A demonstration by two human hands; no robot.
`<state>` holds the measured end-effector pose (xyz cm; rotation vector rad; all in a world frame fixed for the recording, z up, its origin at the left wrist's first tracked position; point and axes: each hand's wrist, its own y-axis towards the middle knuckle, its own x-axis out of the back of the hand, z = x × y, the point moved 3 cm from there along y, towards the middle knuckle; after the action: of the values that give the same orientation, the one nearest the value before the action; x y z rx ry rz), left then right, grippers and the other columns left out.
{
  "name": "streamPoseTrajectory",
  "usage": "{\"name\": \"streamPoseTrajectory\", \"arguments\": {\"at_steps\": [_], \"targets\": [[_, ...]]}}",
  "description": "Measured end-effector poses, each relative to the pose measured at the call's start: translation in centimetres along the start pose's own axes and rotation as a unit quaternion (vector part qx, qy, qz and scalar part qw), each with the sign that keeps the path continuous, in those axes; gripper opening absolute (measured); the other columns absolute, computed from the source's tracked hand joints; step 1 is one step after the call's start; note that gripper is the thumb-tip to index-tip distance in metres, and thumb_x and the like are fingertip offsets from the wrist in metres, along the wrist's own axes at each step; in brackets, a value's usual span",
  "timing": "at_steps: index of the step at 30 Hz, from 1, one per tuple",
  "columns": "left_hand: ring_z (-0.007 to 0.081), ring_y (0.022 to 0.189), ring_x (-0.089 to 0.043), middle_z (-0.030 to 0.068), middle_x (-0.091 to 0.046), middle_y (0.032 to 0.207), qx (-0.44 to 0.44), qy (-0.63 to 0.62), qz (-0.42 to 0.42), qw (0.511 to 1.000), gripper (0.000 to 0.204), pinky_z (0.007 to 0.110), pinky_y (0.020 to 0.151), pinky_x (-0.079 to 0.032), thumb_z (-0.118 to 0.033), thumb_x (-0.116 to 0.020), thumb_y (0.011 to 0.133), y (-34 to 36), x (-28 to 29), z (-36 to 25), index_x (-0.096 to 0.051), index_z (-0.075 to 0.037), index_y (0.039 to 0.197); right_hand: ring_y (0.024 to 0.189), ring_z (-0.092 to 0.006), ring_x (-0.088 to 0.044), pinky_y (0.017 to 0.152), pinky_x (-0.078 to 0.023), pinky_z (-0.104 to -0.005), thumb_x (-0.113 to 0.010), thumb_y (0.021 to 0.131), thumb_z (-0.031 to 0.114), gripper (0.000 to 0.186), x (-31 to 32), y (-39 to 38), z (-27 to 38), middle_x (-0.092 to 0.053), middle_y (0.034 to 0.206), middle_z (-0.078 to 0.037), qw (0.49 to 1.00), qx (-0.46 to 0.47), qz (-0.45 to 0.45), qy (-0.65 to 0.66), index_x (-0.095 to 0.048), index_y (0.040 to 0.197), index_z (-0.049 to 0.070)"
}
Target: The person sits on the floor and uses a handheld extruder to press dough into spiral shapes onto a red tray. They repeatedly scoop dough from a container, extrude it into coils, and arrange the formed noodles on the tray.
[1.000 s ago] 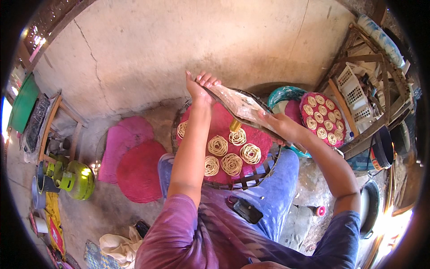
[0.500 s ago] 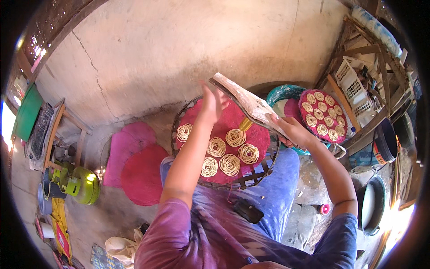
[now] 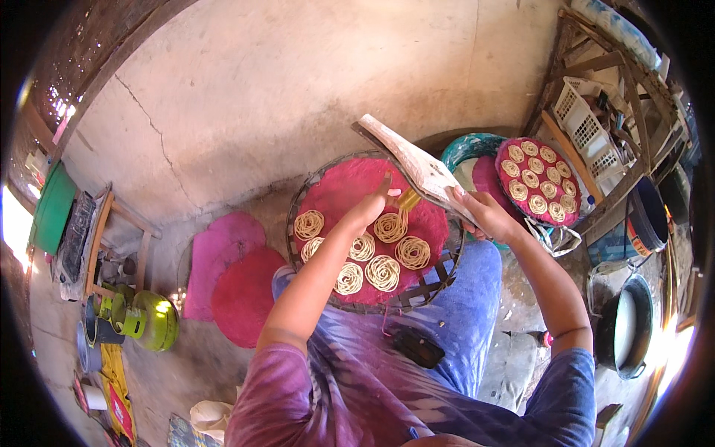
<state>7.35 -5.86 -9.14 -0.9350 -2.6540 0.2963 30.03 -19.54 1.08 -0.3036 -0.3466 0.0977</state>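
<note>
My right hand [image 3: 484,212] is closed around the lower right end of a pale wooden lever press [image 3: 421,162], which slants over the tray. A brass-coloured tube [image 3: 409,199] sticks out beneath the press, with thin dough strands [image 3: 403,217] hanging from it onto a coil. Beside that tube is my left hand [image 3: 372,203], its index finger and thumb apart and nothing seen in it; its other fingers are partly hidden. Below lies a round woven tray [image 3: 428,293] lined with red cloth [image 3: 335,186]. Several noodle coils [image 3: 383,273] rest on the cloth, some partly behind my left forearm.
To the right, a second round red cloth with coils [image 3: 538,180] sits on a teal basin [image 3: 454,153]. Pink and red round cloths [image 3: 249,294] lie on the floor at left, near a green gas cylinder [image 3: 158,320]. A dark phone-like object [image 3: 417,347] rests on my lap.
My left hand has come down from the raised end of the press to beside the tube. Strands now hang below the tube. My right hand keeps its hold; the view has shifted slightly.
</note>
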Motion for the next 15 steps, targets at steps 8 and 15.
{"name": "streamPoseTrajectory", "arguments": {"at_steps": [8,15], "targets": [[0.0344,0.138,-0.038,0.0118,-0.053,0.144,-0.091,0.190,-0.120,0.970,0.082,0.050,0.113,-0.027,-0.070,-0.018,0.098,-1.3,0.7,1.0,-0.055,-0.010,0.139,0.048,-0.0095,-0.045,0.040,-0.033,-0.0260,-0.040,0.100,0.059,0.060,1.0,0.1,-1.0,-0.048,0.061,-0.001,0.999,0.004,-0.017,0.051,-0.062,0.099,0.004],[0.0369,0.136,-0.040,0.0150,-0.050,0.144,-0.166,0.583,-0.165,0.778,0.071,0.046,0.107,-0.036,-0.054,-0.050,0.096,-8.6,0.1,-3.2,-0.039,-0.008,0.148,0.047,-0.0093,-0.047,0.039,-0.034,-0.0252,-0.041,0.097,0.067,0.066,0.9,-2.5,0.1,-0.051,0.061,-0.001,0.999,0.038,-0.006,0.014,-0.061,0.097,0.004]]}}
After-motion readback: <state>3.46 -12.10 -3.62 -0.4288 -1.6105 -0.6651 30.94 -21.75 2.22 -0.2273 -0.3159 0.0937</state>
